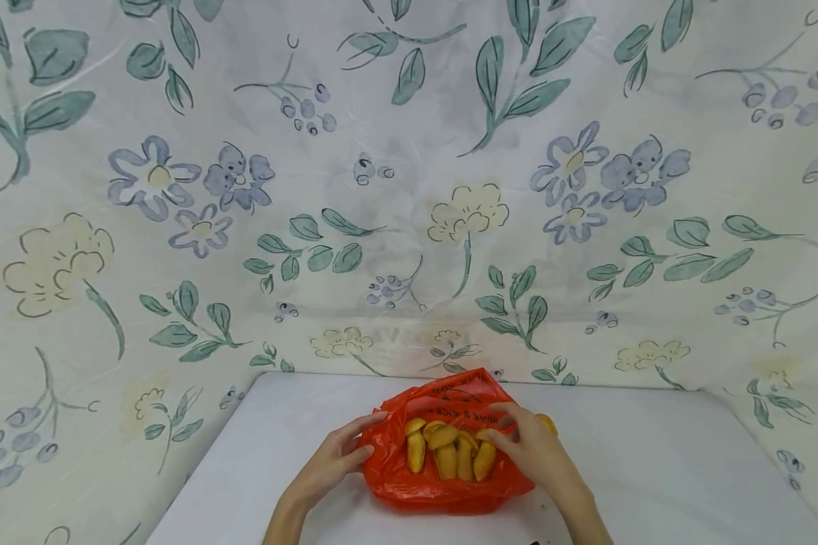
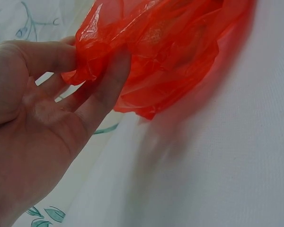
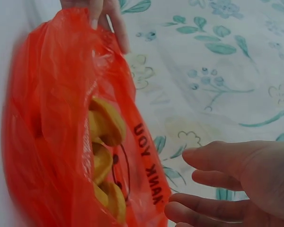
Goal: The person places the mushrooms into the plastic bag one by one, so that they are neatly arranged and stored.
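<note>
A crinkled red plastic bag [image 1: 443, 496] lies on the white table with its mouth open towards me. Inside it, several yellow mushrooms [image 1: 446, 458] stand side by side, caps up. My left hand [image 1: 337, 456] pinches the bag's left edge; in the left wrist view the thumb and fingers have the thin red film between them. At the right end of the bag is my right hand [image 1: 535, 446], its fingers loosely spread and nothing between them. In the right wrist view its fingertips come right at the bag's printed side. Another yellow piece [image 1: 547, 424] shows partly behind that hand.
The white table [image 1: 279, 424] reaches out to both sides of the bag. Behind and beside it hangs a floral sheet [image 1: 409, 288]. A small dark object [image 1: 535, 543] shows at the bottom edge of the head view.
</note>
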### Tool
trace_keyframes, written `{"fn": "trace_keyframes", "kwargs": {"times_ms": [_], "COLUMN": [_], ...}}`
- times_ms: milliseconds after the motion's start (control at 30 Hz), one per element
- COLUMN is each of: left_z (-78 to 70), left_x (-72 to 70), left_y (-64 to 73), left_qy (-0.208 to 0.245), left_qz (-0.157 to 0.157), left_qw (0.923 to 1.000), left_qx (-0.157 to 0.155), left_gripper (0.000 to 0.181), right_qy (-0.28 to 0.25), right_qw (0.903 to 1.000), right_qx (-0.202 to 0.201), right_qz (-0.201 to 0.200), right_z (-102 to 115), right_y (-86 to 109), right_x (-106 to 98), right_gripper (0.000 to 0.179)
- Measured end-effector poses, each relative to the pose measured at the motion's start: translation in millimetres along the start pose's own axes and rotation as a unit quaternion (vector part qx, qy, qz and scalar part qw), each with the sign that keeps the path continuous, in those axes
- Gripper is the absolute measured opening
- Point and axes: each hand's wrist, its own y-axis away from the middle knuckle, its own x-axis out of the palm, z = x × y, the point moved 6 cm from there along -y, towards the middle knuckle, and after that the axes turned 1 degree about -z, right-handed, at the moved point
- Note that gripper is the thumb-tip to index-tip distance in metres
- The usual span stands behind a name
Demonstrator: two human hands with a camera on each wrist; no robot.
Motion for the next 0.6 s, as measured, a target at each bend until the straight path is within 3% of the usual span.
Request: {"fn": "trace_keyframes", "kwargs": {"times_ms": [300,600], "left_z": [0.3,1.9], "left_x": [0.0,-0.4], "left_y": [-0.4,-1.0], "left_qy": [0.005,0.0], "left_qz": [0.002,-0.007], "left_qw": [1.0,0.9999], "left_qx": [-0.003,-0.015], "left_gripper": [0.052,0.051], "right_qy": [0.011,0.014], "right_qw": [0.9997,0.9993], "right_qx": [0.019,0.012], "right_qz": [-0.004,-0.034], "right_z": [-8,-20], "right_y": [-1.4,-1.2], "right_x": [-14,-21], "right_gripper": [0.041,0.041]}}
